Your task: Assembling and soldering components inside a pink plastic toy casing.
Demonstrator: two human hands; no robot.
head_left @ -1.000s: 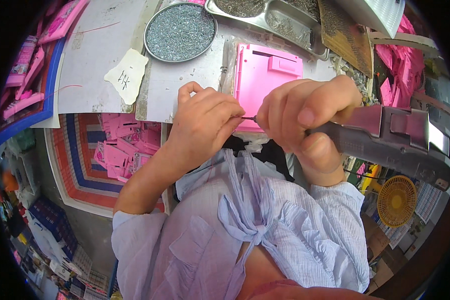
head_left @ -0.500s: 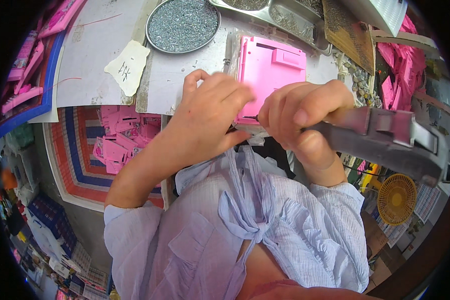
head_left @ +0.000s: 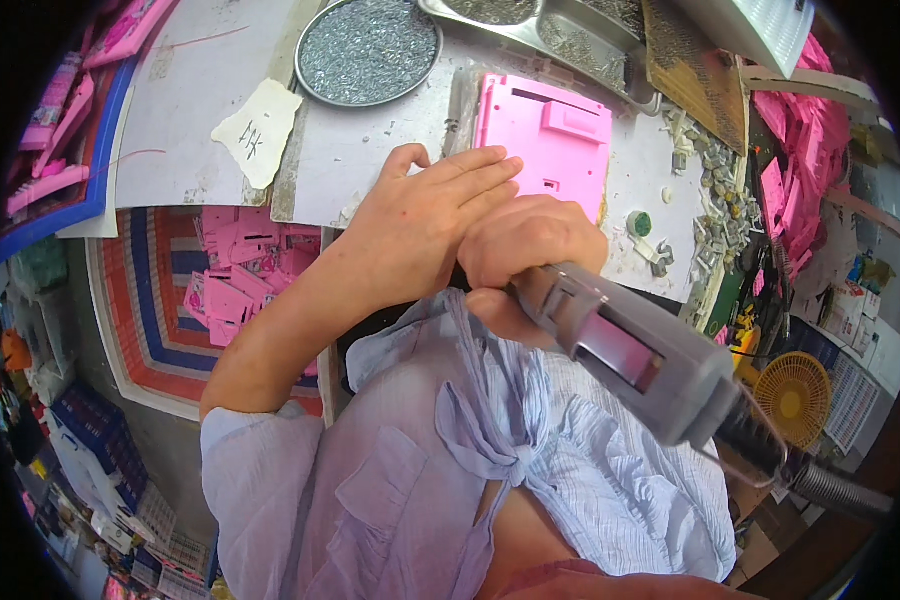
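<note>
A flat pink plastic casing [head_left: 560, 145] lies on the worktable in front of me. My left hand [head_left: 420, 220] rests at its near left edge, fingers stretched out and touching its face. Close beside it, my right hand [head_left: 535, 245] is wrapped round a grey electric screwdriver [head_left: 640, 360], whose body slants toward me and to the right. A coiled spring [head_left: 835, 488] trails from the tool's back end. My right fist hides the screwdriver's bit and the casing's near left corner.
A round tray of small screws [head_left: 368, 50] and a metal divided tray [head_left: 580, 40] stand behind. A torn paper [head_left: 258, 135] lies left. Pink parts fill a striped-lined box [head_left: 160, 320] at lower left. Small metal pieces [head_left: 720, 185] and a green-topped roll [head_left: 639, 224] lie right.
My right hand has swung the screwdriver left and nearer to me, over the casing's near left corner. My left fingers have straightened onto the casing.
</note>
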